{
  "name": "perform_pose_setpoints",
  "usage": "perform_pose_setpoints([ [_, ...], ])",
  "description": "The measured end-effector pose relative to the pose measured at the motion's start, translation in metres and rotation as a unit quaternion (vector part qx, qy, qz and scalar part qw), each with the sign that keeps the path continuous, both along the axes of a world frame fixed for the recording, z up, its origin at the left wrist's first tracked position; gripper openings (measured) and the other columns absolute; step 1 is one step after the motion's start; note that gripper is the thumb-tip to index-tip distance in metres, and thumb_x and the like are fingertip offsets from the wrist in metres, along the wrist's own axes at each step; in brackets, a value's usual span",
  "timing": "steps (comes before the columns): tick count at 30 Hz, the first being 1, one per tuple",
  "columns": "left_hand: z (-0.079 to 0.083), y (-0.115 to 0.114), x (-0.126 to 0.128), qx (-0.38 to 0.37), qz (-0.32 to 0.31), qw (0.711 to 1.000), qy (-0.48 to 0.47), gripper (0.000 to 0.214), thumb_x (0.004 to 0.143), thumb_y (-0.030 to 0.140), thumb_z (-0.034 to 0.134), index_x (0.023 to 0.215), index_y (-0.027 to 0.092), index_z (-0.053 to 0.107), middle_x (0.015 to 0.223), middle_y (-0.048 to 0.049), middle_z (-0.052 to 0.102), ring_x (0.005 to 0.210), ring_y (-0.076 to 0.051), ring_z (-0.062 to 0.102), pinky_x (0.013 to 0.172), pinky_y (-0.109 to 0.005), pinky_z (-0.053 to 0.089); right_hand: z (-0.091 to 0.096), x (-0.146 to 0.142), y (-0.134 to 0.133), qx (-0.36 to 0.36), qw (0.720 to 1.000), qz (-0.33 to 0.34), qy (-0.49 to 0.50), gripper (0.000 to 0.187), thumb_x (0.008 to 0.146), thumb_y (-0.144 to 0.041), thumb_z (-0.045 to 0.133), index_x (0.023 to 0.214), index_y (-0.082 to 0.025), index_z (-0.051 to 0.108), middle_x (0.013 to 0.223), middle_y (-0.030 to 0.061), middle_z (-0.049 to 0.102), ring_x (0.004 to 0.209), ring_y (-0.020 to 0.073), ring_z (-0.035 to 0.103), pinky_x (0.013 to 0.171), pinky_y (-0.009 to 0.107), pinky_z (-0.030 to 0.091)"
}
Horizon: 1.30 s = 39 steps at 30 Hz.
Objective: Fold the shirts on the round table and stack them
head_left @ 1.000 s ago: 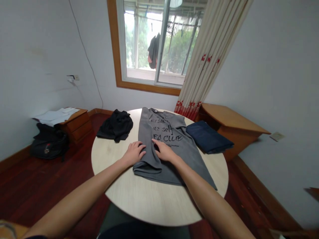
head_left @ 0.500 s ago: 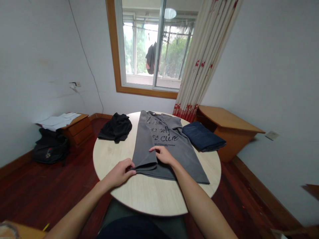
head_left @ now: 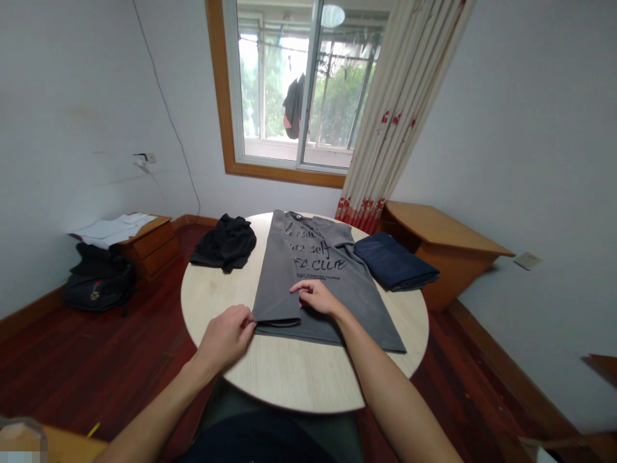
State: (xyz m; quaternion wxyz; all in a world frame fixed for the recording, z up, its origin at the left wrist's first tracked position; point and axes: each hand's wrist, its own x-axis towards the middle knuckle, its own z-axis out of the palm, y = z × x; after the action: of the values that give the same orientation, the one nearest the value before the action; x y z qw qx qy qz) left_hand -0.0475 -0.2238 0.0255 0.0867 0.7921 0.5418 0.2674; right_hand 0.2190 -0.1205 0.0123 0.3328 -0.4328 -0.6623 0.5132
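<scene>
A grey T-shirt (head_left: pixel 337 312) with black lettering lies on the round pale table (head_left: pixel 308 379), its neck towards the window. Its left side is folded inward over the front, and the folded layer stands slightly apart at the hem. My left hand (head_left: pixel 230 334) pinches the near left corner of the T-shirt at the fold. On the edge of the folded layer rests my right hand (head_left: pixel 315 297), index finger stretched out and the other fingers partly bent, gripping nothing that I can see.
Crumpled black clothing (head_left: pixel 225 244) lies at the table's left, and a folded navy garment (head_left: pixel 395 262) at its right. A wooden desk (head_left: pixel 443 235) stands beyond on the right. Papers (head_left: pixel 113 228) cover a low drawer cabinet (head_left: pixel 154 247), with a black bag (head_left: pixel 99 283) beside it.
My left hand has shifted slightly left with the hem corner, and the gap between the layers at the hem is flatter. My right hand has barely moved.
</scene>
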Motion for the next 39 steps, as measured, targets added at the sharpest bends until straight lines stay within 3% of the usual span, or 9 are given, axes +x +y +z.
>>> perform_pose_setpoints([
  [2,-0.003,0.000,0.004,0.003,-0.013,1.000,0.028,0.008,0.088,0.026,0.058,0.092,0.020,0.063,0.096,-0.0062,0.065,0.089,-0.023,0.061,0.073,-0.032,0.045,0.001,0.001,-0.001,-0.024,0.999,0.024,-0.009,0.030,0.079,-0.031,0.059,0.100,-0.012,0.070,0.054,-0.0017,0.062,0.050,0.0121,0.060,0.049,0.020,0.042],
  [5,-0.008,0.003,0.011,0.005,-0.047,0.999,0.027,0.024,0.088,0.028,0.064,0.111,0.021,0.064,0.111,-0.0082,0.064,0.103,-0.025,0.060,0.084,-0.035,0.048,0.002,0.001,-0.003,-0.027,0.999,0.045,-0.013,0.035,0.081,-0.044,0.062,0.095,-0.012,0.069,0.052,-0.0019,0.061,0.047,0.0121,0.059,0.046,0.020,0.042],
  [8,-0.010,0.006,0.014,0.012,-0.073,0.997,0.031,0.015,0.094,0.027,0.057,0.104,0.022,0.067,0.104,-0.0071,0.065,0.099,-0.024,0.060,0.085,-0.035,0.048,0.002,0.001,-0.004,-0.017,0.999,0.043,-0.009,0.037,0.074,-0.046,0.072,0.089,-0.013,0.066,0.054,-0.0033,0.060,0.046,0.0112,0.058,0.045,0.020,0.043],
  [15,0.000,0.005,0.005,0.035,-0.099,0.994,0.028,0.023,0.098,0.022,0.047,0.092,0.021,0.069,0.092,-0.0067,0.067,0.090,-0.022,0.061,0.078,-0.033,0.046,0.009,0.004,-0.007,-0.014,0.999,0.038,0.035,0.034,0.070,-0.041,0.076,0.087,-0.014,0.065,0.053,-0.0038,0.060,0.047,0.0115,0.060,0.047,0.021,0.046],
  [21,0.018,0.028,0.002,-0.113,-0.121,0.983,0.077,0.018,0.089,0.033,0.059,0.082,0.024,0.074,0.088,-0.0026,0.072,0.084,-0.020,0.066,0.070,-0.028,0.042,0.008,0.001,-0.008,-0.088,0.990,0.099,-0.055,0.026,0.073,-0.035,0.073,0.086,-0.014,0.064,0.053,-0.0043,0.060,0.045,0.0115,0.061,0.043,0.019,0.046],
  [25,0.034,0.096,0.028,-0.131,-0.079,0.985,0.079,0.045,0.094,0.054,0.048,0.074,0.021,0.073,0.073,-0.0040,0.072,0.070,-0.020,0.064,0.060,-0.028,0.037,0.018,-0.002,-0.002,-0.121,0.978,0.128,-0.110,0.021,0.080,-0.032,0.071,0.089,-0.015,0.063,0.057,-0.0048,0.061,0.048,0.0105,0.063,0.044,0.017,0.047],
  [30,0.047,0.216,0.086,-0.053,0.024,0.993,0.105,0.048,0.097,0.052,0.041,0.089,0.020,0.075,0.094,-0.0108,0.076,0.087,-0.024,0.068,0.070,-0.028,0.045,0.032,-0.005,0.006,-0.146,0.966,0.157,-0.146,0.009,0.090,-0.024,0.061,0.093,-0.015,0.063,0.059,-0.0054,0.060,0.048,0.0101,0.062,0.046,0.017,0.046],
  [35,0.038,0.323,0.122,-0.056,0.117,0.983,0.132,0.045,0.096,0.046,0.043,0.106,0.015,0.075,0.111,-0.0187,0.073,0.105,-0.032,0.068,0.084,-0.036,0.051,0.026,-0.007,-0.001,-0.094,0.978,0.123,-0.139,0.016,0.092,-0.021,0.057,0.101,-0.014,0.069,0.060,-0.0062,0.055,0.044,0.0066,0.056,0.046,0.016,0.040],
  [39,0.023,0.384,0.128,-0.068,0.157,0.976,0.136,0.048,0.093,0.052,0.049,0.113,0.015,0.072,0.117,-0.0213,0.071,0.110,-0.035,0.066,0.087,-0.039,0.052,0.024,-0.005,-0.006,-0.017,0.978,0.119,-0.170,0.020,0.086,-0.018,0.063,0.102,-0.016,0.075,0.063,-0.0042,0.059,0.051,0.0074,0.057,0.055,0.017,0.041],
])
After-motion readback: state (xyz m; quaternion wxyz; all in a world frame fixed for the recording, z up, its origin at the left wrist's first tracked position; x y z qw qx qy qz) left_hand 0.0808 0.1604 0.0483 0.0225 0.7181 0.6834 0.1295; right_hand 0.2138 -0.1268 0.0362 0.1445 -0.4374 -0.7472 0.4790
